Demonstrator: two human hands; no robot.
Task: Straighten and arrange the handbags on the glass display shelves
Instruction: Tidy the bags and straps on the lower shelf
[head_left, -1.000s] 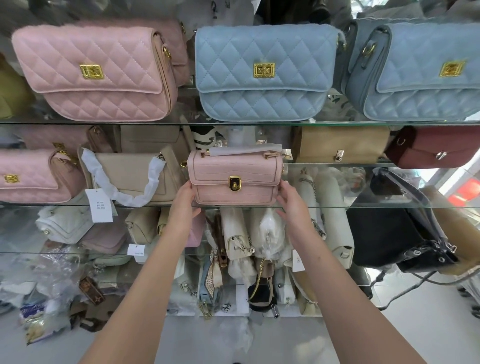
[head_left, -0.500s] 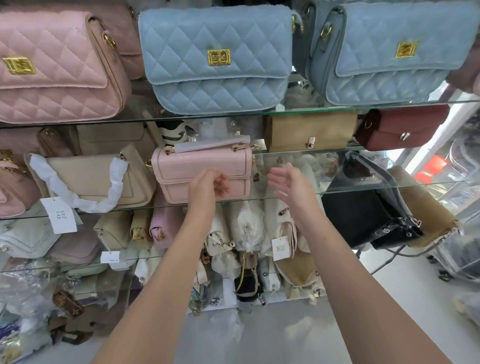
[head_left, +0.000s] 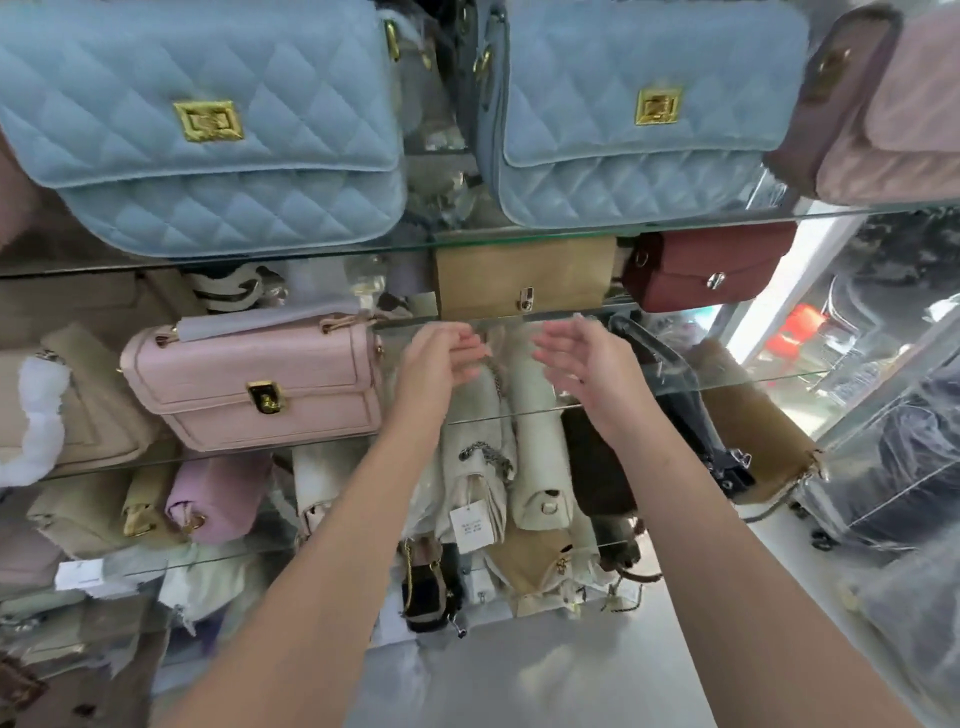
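A small pink handbag with a gold clasp stands upright on the middle glass shelf, left of my hands. My left hand hovers just right of it, fingers loosely curled and holding nothing. My right hand is open, palm turned left, over a bare stretch of the shelf. Behind my hands, on a higher glass shelf, sit a tan handbag and a dark red handbag. Two light blue quilted handbags stand on the top shelf.
A beige bag with a white-wrapped handle stands left of the pink one. Below the glass, several cream, lilac and tan bags are packed upright. A black bag and a tan bag hang off the right end. Plastic-wrapped goods fill the right.
Both hands let go of the pink handbag, leaving it on the shelf, and moved right to the space beside it. The view shifted right.
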